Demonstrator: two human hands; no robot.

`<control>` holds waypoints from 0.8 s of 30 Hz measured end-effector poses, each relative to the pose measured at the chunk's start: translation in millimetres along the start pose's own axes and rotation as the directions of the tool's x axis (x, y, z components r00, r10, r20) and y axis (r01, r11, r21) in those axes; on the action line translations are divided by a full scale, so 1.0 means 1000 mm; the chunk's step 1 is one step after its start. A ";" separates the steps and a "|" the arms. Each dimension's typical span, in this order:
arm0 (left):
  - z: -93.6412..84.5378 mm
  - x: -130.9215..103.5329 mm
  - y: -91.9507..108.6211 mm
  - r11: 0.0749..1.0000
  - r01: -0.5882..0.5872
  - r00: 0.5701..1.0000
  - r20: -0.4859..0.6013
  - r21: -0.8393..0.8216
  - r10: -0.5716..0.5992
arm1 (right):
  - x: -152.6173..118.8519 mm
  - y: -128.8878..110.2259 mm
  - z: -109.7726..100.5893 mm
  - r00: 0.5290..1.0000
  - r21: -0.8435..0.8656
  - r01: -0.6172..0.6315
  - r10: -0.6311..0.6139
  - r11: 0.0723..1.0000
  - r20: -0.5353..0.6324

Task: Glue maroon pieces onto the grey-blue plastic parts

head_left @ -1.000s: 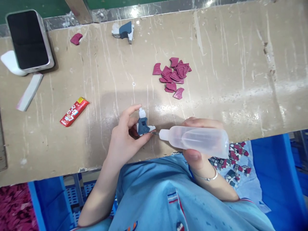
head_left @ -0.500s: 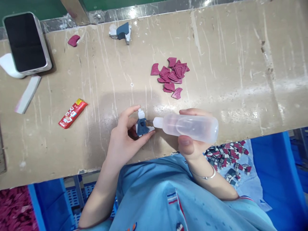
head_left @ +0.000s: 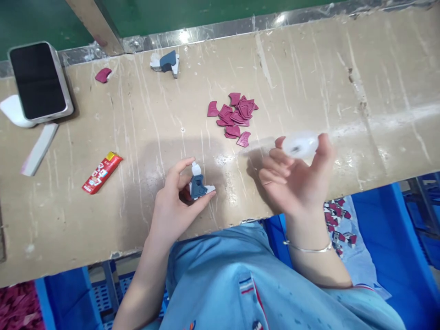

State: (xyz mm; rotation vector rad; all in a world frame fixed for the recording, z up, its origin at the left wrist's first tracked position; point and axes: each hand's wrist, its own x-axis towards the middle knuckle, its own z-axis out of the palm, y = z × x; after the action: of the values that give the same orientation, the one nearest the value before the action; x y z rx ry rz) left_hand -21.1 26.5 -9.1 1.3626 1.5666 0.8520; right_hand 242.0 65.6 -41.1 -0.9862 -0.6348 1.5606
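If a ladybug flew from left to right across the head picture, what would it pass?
Dark-screened device, red packet, left hand holding a blue-grey and white piece, heap of maroon pieces, right hand holding a blurred whitish bottle.

I'm seeing glare streaking the bench (head_left: 309,91) right of the pile (head_left: 244,110), soft shadows are pooling below it, and the bottle (head_left: 301,144), lower right of it, is blurring.
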 end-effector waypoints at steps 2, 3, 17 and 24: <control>-0.001 -0.001 -0.002 1.000 0.003 1.000 0.009 0.017 -0.003 | 0.015 -0.017 -0.030 0.955 0.545 -0.293 0.218 0.786 0.200; -0.001 -0.001 -0.004 1.000 0.005 1.000 0.013 0.020 -0.006 | 0.021 -0.024 -0.043 0.905 0.695 -0.425 0.248 0.579 0.346; -0.001 0.000 -0.008 0.999 0.032 0.999 0.011 -0.030 -0.032 | 0.023 -0.017 0.022 0.851 -0.887 0.453 -0.338 0.088 0.401; 0.000 0.000 -0.003 0.997 0.048 0.998 0.044 -0.052 -0.046 | 0.021 -0.030 0.022 0.714 -0.766 0.606 -0.278 -0.216 0.643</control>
State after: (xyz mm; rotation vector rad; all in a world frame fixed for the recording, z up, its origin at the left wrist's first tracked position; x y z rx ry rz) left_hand -22.3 26.5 -11.5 1.2927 1.5269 0.8254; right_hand 238.4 95.5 -10.5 -1.2716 -2.2753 0.1865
